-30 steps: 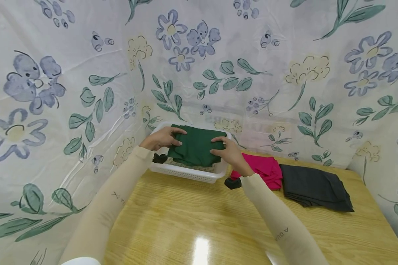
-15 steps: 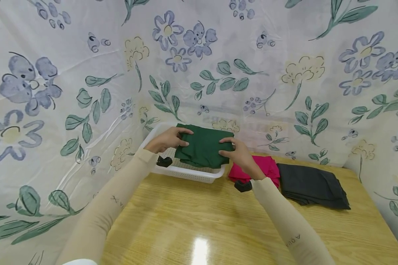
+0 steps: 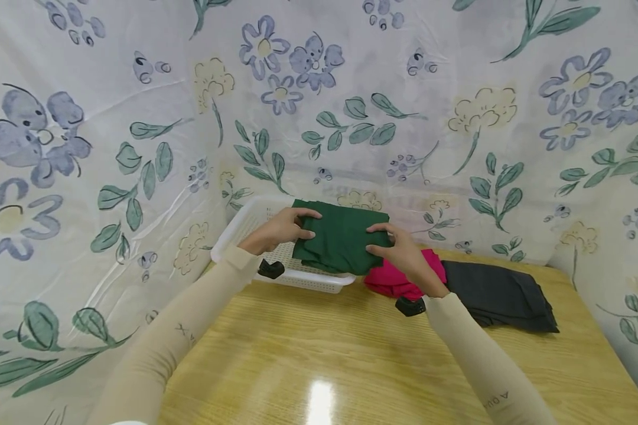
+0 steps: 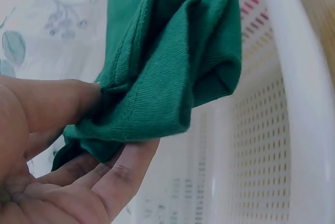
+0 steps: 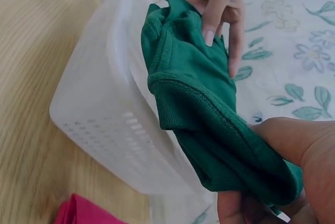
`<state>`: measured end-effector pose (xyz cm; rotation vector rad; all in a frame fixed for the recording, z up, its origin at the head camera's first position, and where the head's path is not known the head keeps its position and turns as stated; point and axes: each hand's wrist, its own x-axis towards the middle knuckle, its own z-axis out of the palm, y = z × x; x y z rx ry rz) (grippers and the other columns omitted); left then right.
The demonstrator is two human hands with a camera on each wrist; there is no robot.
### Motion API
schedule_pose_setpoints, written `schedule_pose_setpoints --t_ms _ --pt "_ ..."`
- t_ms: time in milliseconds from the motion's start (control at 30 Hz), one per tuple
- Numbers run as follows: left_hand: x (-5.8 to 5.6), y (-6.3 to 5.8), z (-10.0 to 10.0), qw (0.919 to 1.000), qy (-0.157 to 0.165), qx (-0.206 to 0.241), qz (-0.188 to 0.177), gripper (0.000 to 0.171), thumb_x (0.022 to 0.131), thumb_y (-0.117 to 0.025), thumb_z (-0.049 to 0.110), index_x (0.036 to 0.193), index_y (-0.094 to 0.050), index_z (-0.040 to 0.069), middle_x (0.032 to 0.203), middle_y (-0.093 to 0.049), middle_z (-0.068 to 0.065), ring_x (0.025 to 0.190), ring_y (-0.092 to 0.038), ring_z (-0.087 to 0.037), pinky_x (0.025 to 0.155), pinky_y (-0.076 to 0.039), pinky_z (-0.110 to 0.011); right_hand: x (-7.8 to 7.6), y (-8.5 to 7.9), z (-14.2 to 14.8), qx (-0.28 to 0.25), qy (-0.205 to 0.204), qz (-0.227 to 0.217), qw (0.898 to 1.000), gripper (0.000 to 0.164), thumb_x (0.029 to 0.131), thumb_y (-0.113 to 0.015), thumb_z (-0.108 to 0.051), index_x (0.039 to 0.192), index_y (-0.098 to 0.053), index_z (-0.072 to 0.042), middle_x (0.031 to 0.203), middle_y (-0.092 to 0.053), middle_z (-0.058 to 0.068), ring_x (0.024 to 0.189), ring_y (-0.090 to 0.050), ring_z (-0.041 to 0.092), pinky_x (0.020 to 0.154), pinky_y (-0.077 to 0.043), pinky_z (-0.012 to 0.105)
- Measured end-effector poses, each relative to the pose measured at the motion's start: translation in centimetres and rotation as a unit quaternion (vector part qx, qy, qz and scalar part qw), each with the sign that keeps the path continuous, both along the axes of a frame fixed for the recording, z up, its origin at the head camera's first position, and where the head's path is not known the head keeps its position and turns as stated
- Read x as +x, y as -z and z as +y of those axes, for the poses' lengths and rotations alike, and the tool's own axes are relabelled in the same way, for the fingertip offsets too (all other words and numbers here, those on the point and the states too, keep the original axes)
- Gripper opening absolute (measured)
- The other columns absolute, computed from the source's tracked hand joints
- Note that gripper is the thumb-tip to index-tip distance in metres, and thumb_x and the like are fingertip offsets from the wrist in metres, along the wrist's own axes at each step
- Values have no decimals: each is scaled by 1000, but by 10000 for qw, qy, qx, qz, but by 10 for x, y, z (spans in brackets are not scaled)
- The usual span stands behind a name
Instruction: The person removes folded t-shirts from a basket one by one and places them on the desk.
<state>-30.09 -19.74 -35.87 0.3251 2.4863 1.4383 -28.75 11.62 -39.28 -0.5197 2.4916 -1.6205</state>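
A folded green garment point(image 3: 340, 239) hangs between both hands over the right part of a white plastic basket point(image 3: 308, 283). My left hand point(image 3: 282, 229) grips its left edge; in the left wrist view the thumb lies on top and the fingers point(image 4: 125, 171) curl underneath the cloth point(image 4: 157, 77). At the opposite edge my right hand point(image 3: 404, 251) pinches the garment, thumb above and fingers below, as the right wrist view shows. Stitched seams and ribbed edges of the green fabric point(image 5: 193, 93) face that camera.
Just right of the basket lies a folded pink cloth point(image 3: 393, 280), partly behind my right hand. Beside it sits a folded dark grey cloth point(image 3: 500, 292). The wooden table point(image 3: 298, 342) meets a flowered curtain point(image 3: 383, 165) at the back and left.
Both hands have carried the green garment to the right, from inside the basket's outline to its right end, partly overlapping the pink cloth. More of the basket's left interior shows.
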Motion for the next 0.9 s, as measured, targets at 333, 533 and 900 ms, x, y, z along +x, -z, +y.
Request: schedule_pose_setpoints --t_ms 333,533,900 --pt "12 -1 30 9995 71 -53 298 45 99 -70 8 142 -61 16 134 -52 -16 110 -55 -32 84 -55 -41 12 -1 32 225 181 115 9995 39 95 -77 -21 132 -65 -23 142 -58 18 103 -64 27 71 -49 37" --pt "20 5 48 9993 123 19 348 44 98 -71 8 141 -63 17 132 -54 -15 111 -55 -31 84 -54 -39 23 5 53 227 182 59 9996 39 97 -75 -22 134 -63 -23 142 -58 17 95 -61 33 69 -47 41" --pt "36 17 81 9981 370 240 429 43 98 -72 10 139 -63 17 131 -57 -12 109 -58 -28 86 -56 -40 41 18 93 459 271 339 9980 41 96 -76 -25 134 -63 -21 126 -60 15 63 -48 26 60 -44 35"
